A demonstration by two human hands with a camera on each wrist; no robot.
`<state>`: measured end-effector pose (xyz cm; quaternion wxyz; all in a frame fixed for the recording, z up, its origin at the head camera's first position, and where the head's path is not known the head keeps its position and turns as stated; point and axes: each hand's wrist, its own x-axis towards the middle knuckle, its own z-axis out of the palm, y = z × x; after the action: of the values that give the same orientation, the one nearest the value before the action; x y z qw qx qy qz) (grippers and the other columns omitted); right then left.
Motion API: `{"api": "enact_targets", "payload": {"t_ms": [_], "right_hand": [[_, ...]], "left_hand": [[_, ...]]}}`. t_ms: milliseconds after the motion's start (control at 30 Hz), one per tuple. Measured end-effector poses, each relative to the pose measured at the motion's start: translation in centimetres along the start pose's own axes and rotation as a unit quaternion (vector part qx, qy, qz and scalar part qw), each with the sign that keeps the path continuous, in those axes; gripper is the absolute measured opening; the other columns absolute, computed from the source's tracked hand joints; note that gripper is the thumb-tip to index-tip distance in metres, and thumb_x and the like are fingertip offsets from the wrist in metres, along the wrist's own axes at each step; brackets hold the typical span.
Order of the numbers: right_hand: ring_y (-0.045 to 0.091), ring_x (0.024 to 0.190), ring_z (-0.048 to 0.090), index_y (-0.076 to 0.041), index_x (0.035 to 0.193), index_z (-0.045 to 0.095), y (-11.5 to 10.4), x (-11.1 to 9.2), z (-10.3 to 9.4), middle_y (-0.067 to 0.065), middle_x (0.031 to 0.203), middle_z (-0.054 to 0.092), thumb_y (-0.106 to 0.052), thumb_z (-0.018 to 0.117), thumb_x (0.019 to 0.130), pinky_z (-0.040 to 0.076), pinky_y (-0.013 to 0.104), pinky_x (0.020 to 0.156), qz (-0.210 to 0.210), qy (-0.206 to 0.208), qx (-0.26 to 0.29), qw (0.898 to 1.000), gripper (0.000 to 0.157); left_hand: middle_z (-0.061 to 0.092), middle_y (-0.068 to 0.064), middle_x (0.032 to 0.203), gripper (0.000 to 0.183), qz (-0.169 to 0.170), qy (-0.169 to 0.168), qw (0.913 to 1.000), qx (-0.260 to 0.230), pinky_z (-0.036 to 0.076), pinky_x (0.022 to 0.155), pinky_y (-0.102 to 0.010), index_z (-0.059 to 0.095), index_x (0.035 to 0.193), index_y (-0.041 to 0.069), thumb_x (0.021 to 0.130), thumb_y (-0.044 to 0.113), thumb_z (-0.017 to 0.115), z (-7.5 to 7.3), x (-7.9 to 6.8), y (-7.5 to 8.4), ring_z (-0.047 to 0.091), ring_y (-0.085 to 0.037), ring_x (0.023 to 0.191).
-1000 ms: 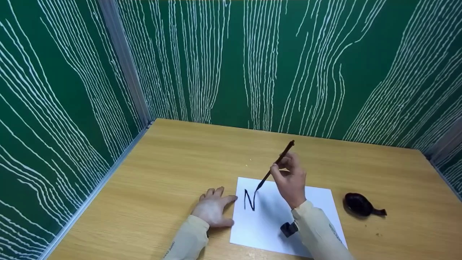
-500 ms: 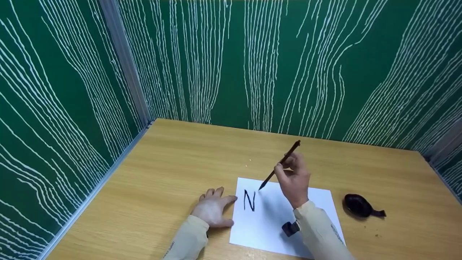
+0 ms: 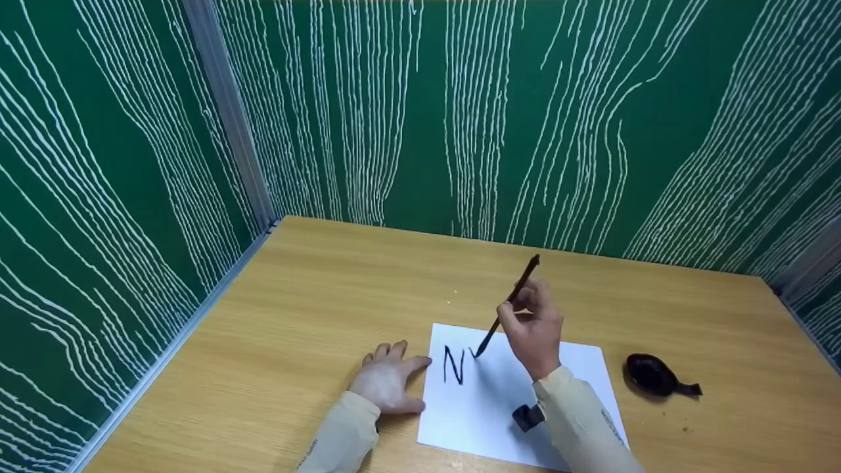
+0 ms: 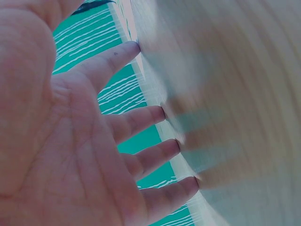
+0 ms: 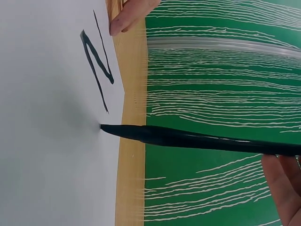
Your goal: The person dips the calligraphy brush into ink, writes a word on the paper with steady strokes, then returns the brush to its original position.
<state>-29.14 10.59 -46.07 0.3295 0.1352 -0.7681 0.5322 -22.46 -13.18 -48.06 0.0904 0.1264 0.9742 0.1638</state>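
Note:
My right hand pinches a slim dark brush between thumb and fingers, its shaft slanting up and away to the right. The brush tip meets the white sheet of paper at the lower end of a short thin stroke, just right of a black letter N. Fingers spread, my left hand rests on the table, with thumb and index fingertips at the sheet's left edge. In the left wrist view its fingertips touch the table surface.
A small black dish with a short handle stands right of the paper. The wooden table ends at green walls with white wavy lines. A dark wrist-worn block sits under my right sleeve, over the paper.
The brush tip has moved right from the top of the N, then slightly down toward me. A short new stroke shows beside the N. My left hand has stayed in place.

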Motion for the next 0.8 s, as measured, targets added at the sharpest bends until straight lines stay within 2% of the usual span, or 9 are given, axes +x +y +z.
{"api": "enact_targets", "payload": {"t_ms": [433, 800], "right_hand": [[0.002, 0.070, 0.059, 0.002, 0.109, 0.062, -0.25, 0.14, -0.55, 0.011, 0.076, 0.067, 0.012, 0.062, 0.083, 0.054, 0.013, 0.059, -0.011, -0.010, 0.017, 1.000, 0.027], [0.003, 0.065, 0.059, 0.002, 0.108, 0.063, -0.34, 0.07, -0.84, 0.010, 0.074, 0.064, 0.014, 0.061, 0.082, 0.054, 0.014, 0.060, -0.015, -0.016, 0.027, 0.999, 0.029]], "left_hand": [[0.041, -0.021, 0.166, 0.079, -0.008, -0.011, 0.9999, 0.002, 0.033, 0.122, -0.069, 0.057, 0.153, 0.026, 0.080, 0.044, 0.079, -0.02, 0.08, 0.08, 0.037, -0.047, 0.152], [0.041, -0.022, 0.166, 0.079, -0.003, -0.013, 0.9999, -0.002, 0.033, 0.122, -0.070, 0.057, 0.153, 0.025, 0.080, 0.044, 0.080, -0.04, 0.04, 0.05, 0.037, -0.048, 0.152]]}}
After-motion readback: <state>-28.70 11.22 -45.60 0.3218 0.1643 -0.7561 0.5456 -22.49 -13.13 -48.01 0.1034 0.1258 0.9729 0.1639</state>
